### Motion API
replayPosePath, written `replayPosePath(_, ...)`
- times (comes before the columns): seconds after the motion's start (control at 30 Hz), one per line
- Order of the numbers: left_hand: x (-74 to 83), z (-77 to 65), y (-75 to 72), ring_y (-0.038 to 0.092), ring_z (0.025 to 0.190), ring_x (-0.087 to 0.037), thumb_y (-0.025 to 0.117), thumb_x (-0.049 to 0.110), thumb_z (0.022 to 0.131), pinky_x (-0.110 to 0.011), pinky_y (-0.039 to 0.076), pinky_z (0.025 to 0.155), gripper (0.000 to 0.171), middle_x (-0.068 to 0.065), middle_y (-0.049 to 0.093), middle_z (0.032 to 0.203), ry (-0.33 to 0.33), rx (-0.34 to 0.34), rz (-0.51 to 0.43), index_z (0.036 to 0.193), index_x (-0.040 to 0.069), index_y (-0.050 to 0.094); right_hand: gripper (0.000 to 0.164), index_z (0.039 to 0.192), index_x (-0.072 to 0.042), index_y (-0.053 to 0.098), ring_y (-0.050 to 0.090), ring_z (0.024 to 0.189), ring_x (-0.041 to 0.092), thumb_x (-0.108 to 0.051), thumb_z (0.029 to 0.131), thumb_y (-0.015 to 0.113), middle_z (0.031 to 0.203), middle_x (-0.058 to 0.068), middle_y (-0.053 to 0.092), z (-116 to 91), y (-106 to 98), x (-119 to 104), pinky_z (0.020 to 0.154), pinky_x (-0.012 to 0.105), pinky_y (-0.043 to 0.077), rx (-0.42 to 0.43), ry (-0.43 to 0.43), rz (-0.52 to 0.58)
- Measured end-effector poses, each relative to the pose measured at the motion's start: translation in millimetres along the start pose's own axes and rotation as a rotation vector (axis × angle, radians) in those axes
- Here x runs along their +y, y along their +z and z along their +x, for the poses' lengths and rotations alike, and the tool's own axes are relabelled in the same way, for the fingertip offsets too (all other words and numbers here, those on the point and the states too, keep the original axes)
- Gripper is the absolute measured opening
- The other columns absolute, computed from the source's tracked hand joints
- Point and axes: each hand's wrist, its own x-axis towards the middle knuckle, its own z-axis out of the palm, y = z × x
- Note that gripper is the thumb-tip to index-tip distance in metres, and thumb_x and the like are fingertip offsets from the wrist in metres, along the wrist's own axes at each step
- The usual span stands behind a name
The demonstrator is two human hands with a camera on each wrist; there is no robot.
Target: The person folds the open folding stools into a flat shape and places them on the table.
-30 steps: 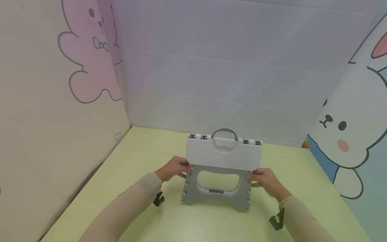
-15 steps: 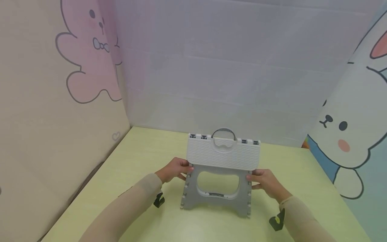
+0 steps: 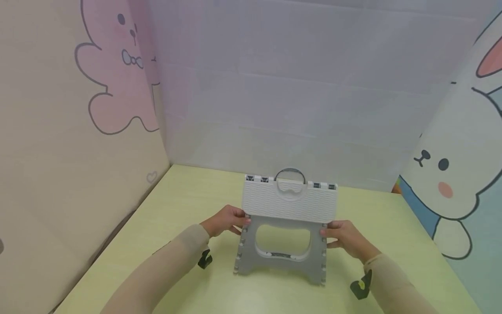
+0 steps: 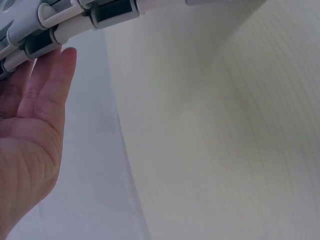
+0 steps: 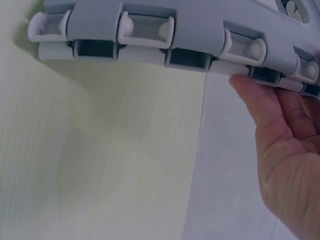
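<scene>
A folding step stool (image 3: 289, 203) stands in the middle of the table, its white woven-textured top tipped up and its grey leg panel (image 3: 282, 268) facing me. A loop handle (image 3: 290, 169) shows above the top edge. My left hand (image 3: 226, 219) grips the left side of the leg panel just under the top, thumb on the front. On the opposite side my right hand (image 3: 345, 235) holds the panel at a similar height. In the left wrist view, fingers (image 4: 55, 82) reach behind the hinged edge; the right wrist view shows fingers (image 5: 260, 100) at the knuckled hinge.
The pale yellow table (image 3: 184, 187) runs back to a whitish wall sheet (image 3: 294, 109). Cartoon-printed sheets stand on the left (image 3: 113, 87) and right (image 3: 459, 174). A black clip-like piece (image 3: 361, 285) sits at the right wrist, another (image 3: 205, 259) at the left.
The lower edge of the leg panel has swung toward me, and the tipped top has shifted slightly. Both hands keep their hold at nearly the same spots.
</scene>
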Motion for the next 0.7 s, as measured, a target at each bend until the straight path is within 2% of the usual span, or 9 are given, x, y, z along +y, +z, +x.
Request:
replayPosePath(0.3, -2.9, 1.8, -0.5, 0.067, 0.08, -0.019, 0.066, 0.016, 0.09, -0.038, 0.055, 0.075, 0.031, -0.015, 0.071, 0.099, -0.056, 0.04, 0.081, 0.111, -0.007, 0.067, 0.047, 0.123, 0.018, 0.05, 0.062, 0.1, 0.02, -0.014, 0.091, 0.064, 0.115, 0.014, 0.065, -1.7, 0.3, 0.2, 0.085, 0.05, 0.052, -0.029, 0.043, -0.008)
replayPosePath(0.43, -3.2, 1.2, 0.3, 0.067, 0.077, -0.02, 0.066, 0.018, 0.091, -0.037, 0.055, 0.074, 0.031, -0.014, 0.072, 0.097, -0.08, 0.045, 0.097, 0.112, -0.005, 0.067, 0.049, 0.125, 0.018, 0.048, 0.062, 0.1, 0.021, -0.014, 0.092, 0.062, 0.114, 0.013, 0.065, -2.3, -0.5, 2.7, 0.084, 0.049, 0.052, -0.052, 0.052, 0.004)
replayPosePath(0.7, -3.2, 0.1, 1.3, 0.068, 0.079, -0.022, 0.066, 0.019, 0.091, -0.036, 0.054, 0.072, 0.032, -0.014, 0.072, 0.097, -0.077, 0.038, 0.128, 0.112, -0.005, 0.067, 0.049, 0.129, 0.017, 0.044, 0.063, 0.099, 0.019, -0.014, 0.094, 0.06, 0.114, 0.011, 0.066, -3.3, -1.5, 7.0, 0.083, 0.046, 0.053, -0.092, 0.036, 0.036)
